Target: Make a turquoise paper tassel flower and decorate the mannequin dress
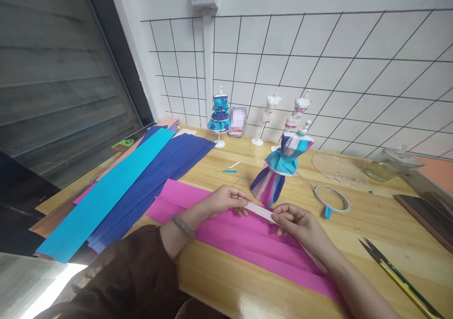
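A narrow whitish paper strip (259, 210) is stretched between my two hands. My left hand (229, 200) pinches one end of it with thumb and fingers. On the other side my right hand (296, 221) grips it between thumb and fingers, and more of the strip trails down below that wrist. Both hands are above a long sheet of magenta crepe paper (230, 236) lying on the wooden table. Just beyond them stands a small mannequin (283, 161) in a turquoise, purple and pink paper dress.
Blue (152, 177) and turquoise paper (106, 191) lie at left. Another dressed mannequin (220, 116) and two white ones (272, 106) stand by the wall grid. To the right are a tape roll (332, 199), open yellow-handled snips (392, 274), a dark phone (424, 217) and clear containers (396, 161).
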Motion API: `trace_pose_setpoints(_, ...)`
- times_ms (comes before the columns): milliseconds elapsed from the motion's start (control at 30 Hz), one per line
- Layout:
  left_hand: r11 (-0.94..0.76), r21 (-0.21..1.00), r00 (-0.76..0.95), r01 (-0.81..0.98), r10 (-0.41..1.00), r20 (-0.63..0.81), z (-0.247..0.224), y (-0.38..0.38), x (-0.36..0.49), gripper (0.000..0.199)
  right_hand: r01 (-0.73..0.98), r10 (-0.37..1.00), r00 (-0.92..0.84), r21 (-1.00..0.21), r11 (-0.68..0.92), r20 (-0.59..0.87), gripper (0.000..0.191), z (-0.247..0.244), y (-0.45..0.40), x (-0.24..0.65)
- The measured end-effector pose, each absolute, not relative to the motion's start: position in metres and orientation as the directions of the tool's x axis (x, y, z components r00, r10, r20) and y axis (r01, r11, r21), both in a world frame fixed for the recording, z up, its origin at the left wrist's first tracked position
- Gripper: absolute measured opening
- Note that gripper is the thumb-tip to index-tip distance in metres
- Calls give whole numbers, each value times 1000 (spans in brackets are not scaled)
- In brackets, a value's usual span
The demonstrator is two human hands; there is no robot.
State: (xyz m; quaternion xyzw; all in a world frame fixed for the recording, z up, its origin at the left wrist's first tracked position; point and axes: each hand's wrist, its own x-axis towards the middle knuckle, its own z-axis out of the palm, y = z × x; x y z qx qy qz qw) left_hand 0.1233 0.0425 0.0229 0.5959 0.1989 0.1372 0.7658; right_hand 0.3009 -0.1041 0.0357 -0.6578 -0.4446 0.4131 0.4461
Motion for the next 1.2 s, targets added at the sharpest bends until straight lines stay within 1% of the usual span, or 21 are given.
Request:
trace_pose_setpoints(133, 293, 955, 883, 40, 437, -171, 23, 44, 123, 36, 212, 960, 241, -958, -194, -141, 31, 37, -105, 301)
trace_pose_setpoints(233, 290, 956, 870, 48, 458, -183, 21, 46, 123, 36, 192, 968, 206, -964, -186, -146, 33, 36, -106, 304)
trace_pose_setpoints(400, 235, 972, 817, -11, 562, -127, 20, 55, 123, 36, 150, 968, 143, -963, -225, -204, 37, 36, -106, 310)
trace_pose_setpoints(533, 189, 980, 750, -55, 656, -85, 22, 65, 122, 40, 172, 962, 131, -950, -261, -240, 36, 36, -106, 315)
trace_pose_setpoints(700, 131, 989, 693, -75, 720, -43, 25, 71, 119, 44, 174, 949, 119, -935, -310, -293, 37, 34, -106, 319)
trace_pose_setpoints(933, 10, 998, 655, -63, 755, 34, 29, 73, 117, 43, 158, 962, 169, -957, -243, -216, 40, 29, -105, 323)
trace_pose_setpoints(1067, 5, 998, 654, -64, 756, 38, 29, 75, 117, 41, 169, 967, 174, -961, -217, -188, 40, 26, -104, 328)
trace_pose_setpoints(1200, 34, 997, 642, -74, 766, 21, 28, 76, 117, 43, 171, 970, 213, -972, -158, -120, 40, 24, -102, 335)
